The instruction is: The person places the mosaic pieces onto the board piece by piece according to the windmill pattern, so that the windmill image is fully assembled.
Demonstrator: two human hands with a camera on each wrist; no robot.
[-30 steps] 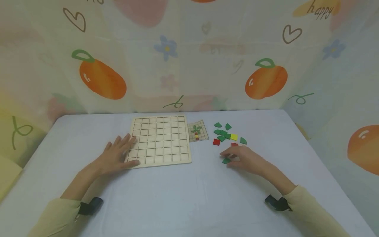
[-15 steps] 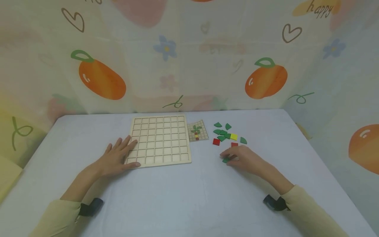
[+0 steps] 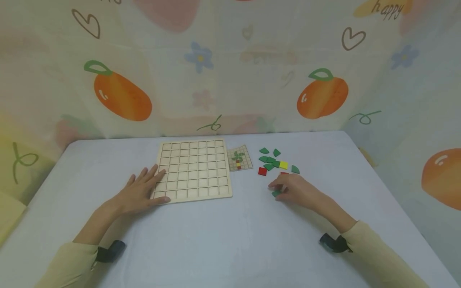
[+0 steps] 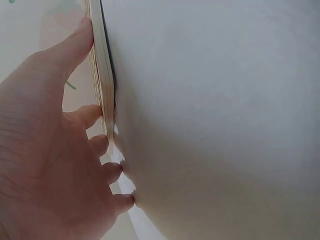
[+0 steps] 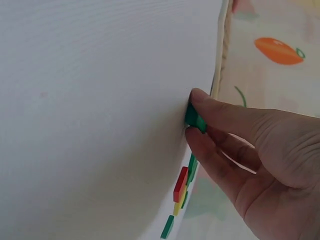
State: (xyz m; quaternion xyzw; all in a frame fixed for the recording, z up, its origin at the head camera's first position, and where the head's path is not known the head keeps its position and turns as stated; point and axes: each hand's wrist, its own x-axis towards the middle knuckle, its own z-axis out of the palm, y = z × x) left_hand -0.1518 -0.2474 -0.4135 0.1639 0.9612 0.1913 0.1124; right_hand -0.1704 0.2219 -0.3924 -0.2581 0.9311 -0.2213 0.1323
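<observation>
A pale wooden grid board (image 3: 192,174) lies on the table, its squares bare. My left hand (image 3: 135,194) rests on its left side with fingers spread; in the left wrist view, the thumb (image 4: 75,47) lies along the board's edge. Right of the board, my right hand (image 3: 300,192) pinches a green quarter-circle piece (image 5: 194,118) between thumb and index finger, at or just above the cloth. Beyond that hand lie several loose green quarter-circle pieces (image 3: 264,151), a yellow square (image 3: 283,165) and a red square (image 3: 262,171). Another red square (image 3: 284,173) is partly hidden behind the right hand.
A small pattern card (image 3: 246,160) lies against the board's right edge, printed with green, red and yellow shapes on a grid. White cloth (image 3: 216,240) covers the table. A patterned curtain (image 3: 230,88) hangs behind it and at the sides.
My right hand keeps its pinch on the green piece and shifts very slightly to the right. The left hand stays on the board, and the loose pieces lie as before.
</observation>
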